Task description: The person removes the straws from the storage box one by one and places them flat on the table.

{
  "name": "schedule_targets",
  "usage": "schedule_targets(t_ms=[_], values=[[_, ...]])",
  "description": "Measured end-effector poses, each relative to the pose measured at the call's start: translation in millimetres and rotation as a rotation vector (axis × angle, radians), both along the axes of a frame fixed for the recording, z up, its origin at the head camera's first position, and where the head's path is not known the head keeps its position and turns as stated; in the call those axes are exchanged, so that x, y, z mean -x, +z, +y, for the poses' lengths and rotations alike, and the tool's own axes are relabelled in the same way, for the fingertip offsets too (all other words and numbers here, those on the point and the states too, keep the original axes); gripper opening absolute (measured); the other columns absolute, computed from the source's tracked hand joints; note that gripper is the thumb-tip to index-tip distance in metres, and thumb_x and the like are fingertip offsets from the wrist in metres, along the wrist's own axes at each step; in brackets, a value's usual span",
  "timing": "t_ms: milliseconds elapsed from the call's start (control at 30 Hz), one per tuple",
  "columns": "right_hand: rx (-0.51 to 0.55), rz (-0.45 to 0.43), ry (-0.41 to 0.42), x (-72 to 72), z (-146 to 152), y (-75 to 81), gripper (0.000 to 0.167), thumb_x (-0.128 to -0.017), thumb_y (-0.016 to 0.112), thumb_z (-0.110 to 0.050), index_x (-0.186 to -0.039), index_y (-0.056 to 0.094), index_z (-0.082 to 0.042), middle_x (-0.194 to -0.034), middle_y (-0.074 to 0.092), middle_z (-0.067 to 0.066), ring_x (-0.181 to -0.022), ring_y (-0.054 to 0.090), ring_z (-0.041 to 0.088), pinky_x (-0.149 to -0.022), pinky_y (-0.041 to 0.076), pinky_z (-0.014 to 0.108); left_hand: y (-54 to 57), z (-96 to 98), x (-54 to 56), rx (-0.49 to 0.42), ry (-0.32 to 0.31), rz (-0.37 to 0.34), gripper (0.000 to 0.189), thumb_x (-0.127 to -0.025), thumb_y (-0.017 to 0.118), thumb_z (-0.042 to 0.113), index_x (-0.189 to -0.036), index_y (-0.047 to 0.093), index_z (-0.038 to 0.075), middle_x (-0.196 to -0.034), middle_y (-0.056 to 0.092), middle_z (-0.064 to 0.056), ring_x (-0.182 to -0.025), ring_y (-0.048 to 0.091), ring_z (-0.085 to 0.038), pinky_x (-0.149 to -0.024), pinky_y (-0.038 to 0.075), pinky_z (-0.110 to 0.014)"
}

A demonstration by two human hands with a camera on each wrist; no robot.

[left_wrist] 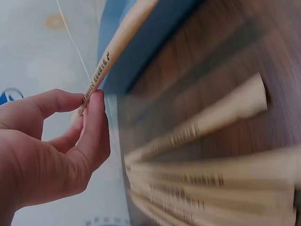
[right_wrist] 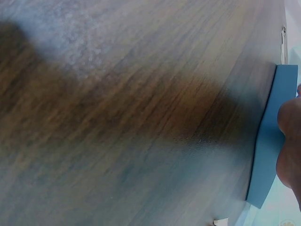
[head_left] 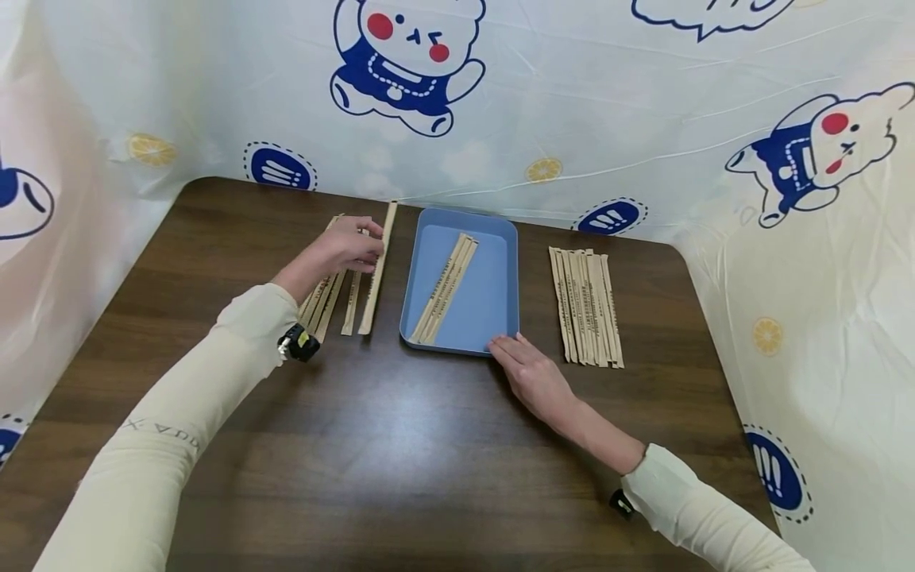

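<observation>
My left hand [head_left: 355, 244] pinches one paper-wrapped pair of chopsticks [left_wrist: 102, 66] between thumb and fingertips, beside the blue tray [head_left: 493, 278]. Beneath that hand, several more wrapped chopsticks [head_left: 322, 306] lie on the table, partly hidden by the hand and sleeve; one packet [left_wrist: 207, 120] lies a little apart from the rest. Inside the tray, a few wrapped chopsticks [head_left: 445, 290] lie slanted along its left half. With fingers mostly straight, my right hand [head_left: 532, 377] rests at the tray's near right corner, against its outer wall [right_wrist: 268, 155].
A row of several wrapped chopsticks [head_left: 586, 308] lies right of the tray. All this stands on a dark wooden table [head_left: 372, 461]. A printed curtain [head_left: 572, 103] hangs along the table's back and sides.
</observation>
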State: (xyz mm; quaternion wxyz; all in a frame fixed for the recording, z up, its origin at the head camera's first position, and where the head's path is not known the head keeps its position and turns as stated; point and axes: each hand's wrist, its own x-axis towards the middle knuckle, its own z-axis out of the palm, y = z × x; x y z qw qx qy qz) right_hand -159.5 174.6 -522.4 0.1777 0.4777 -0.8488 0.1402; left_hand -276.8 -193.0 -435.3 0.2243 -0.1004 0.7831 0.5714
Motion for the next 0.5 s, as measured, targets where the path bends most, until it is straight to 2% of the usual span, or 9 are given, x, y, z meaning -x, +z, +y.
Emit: schedule_targets(t_ms=[333, 500], values=[[-0.005, 0.001, -0.004, -0.8, 1.5, -0.4, 0.042, -0.085, 0.07, 0.011, -0.126, 0.064, 0.008, -0.124, 0.065, 0.022, -0.118, 0.062, 0.031, -0.107, 0.044, 0.046, -2.6, -51.3, -7.6, 0.112, 0.003, 0.009, 0.055, -0.097, 0.049, 0.003, -0.15, 0.033, -0.007, -0.133, 0.045, -0.028, -0.115, 0.054, -0.036, -0.098, 0.053, -0.041], [-0.006, -0.006, -0.005, -1.2, 1.4, 1.3, 0.041, -0.086, 0.069, 0.011, -0.126, 0.064, 0.008, -0.124, 0.065, 0.021, -0.118, 0.062, 0.032, -0.106, 0.044, 0.047, -8.2, -69.5, -10.2, 0.18, 0.009, 0.007, 0.053, -0.098, 0.051, 0.004, -0.148, 0.037, -0.009, -0.133, 0.045, -0.027, -0.112, 0.054, -0.034, -0.095, 0.054, -0.04]])
